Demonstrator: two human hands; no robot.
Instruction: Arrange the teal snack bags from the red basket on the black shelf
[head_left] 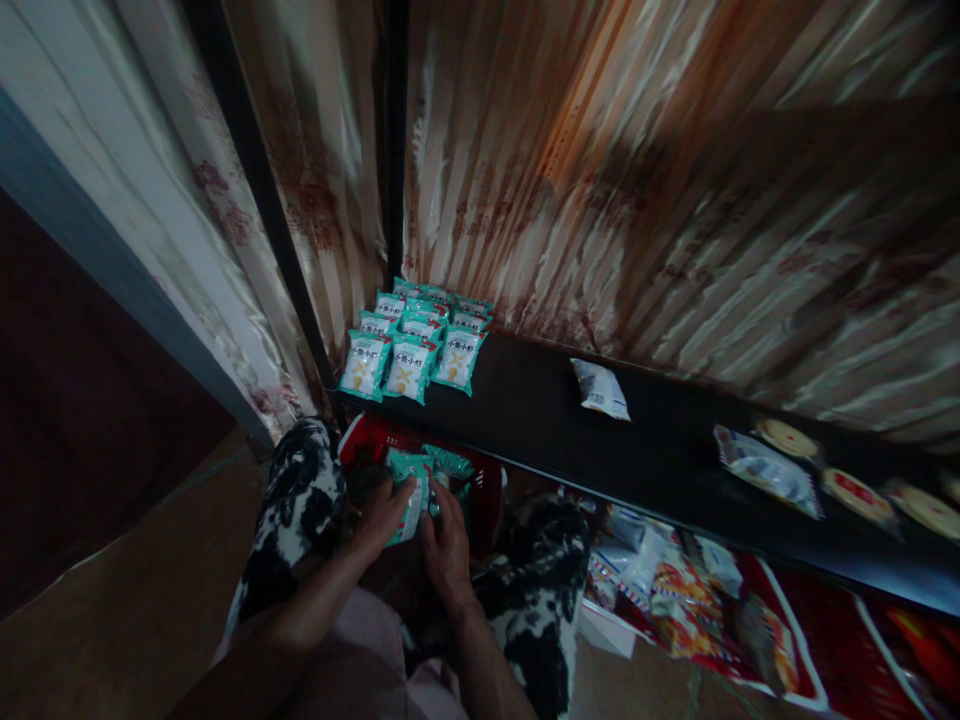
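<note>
A teal and white snack bag [412,505] is between my hands, above a red basket [491,500]. My left hand [384,518] grips its left side with the thumb on top. At its right edge, my right hand [448,540] is closed on the bag, its fingers partly hidden. More teal bags [448,462] lie in the basket beneath. On the black shelf [517,400] just beyond, several matching snack bags [409,368] stand in rows at the left end, leaning on one another.
A white and blue packet [601,388] lies mid-shelf. Further right are another clear packet [769,470] and several round pale items [859,495]. Below the shelf, a second red basket [806,655] holds mixed snack packets [679,590]. Curtains [525,180] hang behind, with dark posts [397,130] at the left.
</note>
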